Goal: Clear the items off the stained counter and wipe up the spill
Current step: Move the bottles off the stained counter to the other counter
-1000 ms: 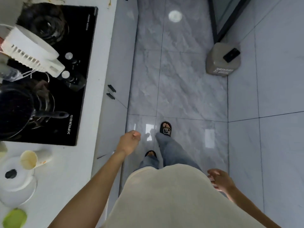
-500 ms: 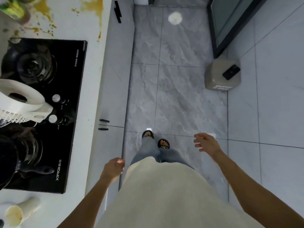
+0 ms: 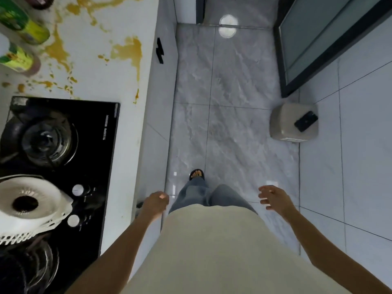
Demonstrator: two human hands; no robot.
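Dim; floor [image 3: 233,124] glare; edges perhaps blurred.

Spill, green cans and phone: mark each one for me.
spill [image 3: 127,50], head view, on the large yellow patch near the counter's front edge.
green cans [image 3: 35,32], head view, on the side of the upper can.
phone [image 3: 305,121], head view, on the middle of its dark back, lying on the beige box.

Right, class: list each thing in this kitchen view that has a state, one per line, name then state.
counter: stained with yellow spill, not wiped
green cans: on the counter, among the stains
stove: no flame visible
white strainer: on the stove
left hand: loosely curled, empty
right hand: open, empty
phone: lying on the beige stool
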